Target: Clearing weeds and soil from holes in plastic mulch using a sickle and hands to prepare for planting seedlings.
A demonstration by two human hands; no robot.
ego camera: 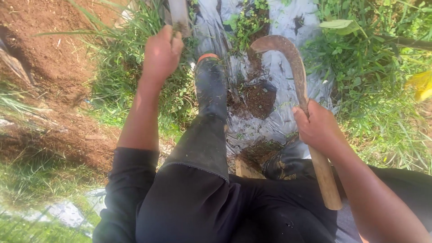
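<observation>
My right hand [317, 127] grips a sickle with a rusty curved blade [288, 58] and a wooden handle [327, 182]; the blade arcs over silver plastic mulch [288, 22]. My left hand [161, 54] is raised and closed on a tuft of green grass [177, 28] beside the mulch strip. A black rubber boot [210, 87] on my left leg stands at the mulch's edge. Another boot [288, 163] sits lower, near a soil-filled hole [254, 100] in the plastic.
Bare red-brown soil [54, 58] lies to the left. Thick weeds and grass [373, 76] grow on the right of the mulch. Small plants [247, 20] sprout from a hole at the top. A pale post [179, 13] stands behind my left hand.
</observation>
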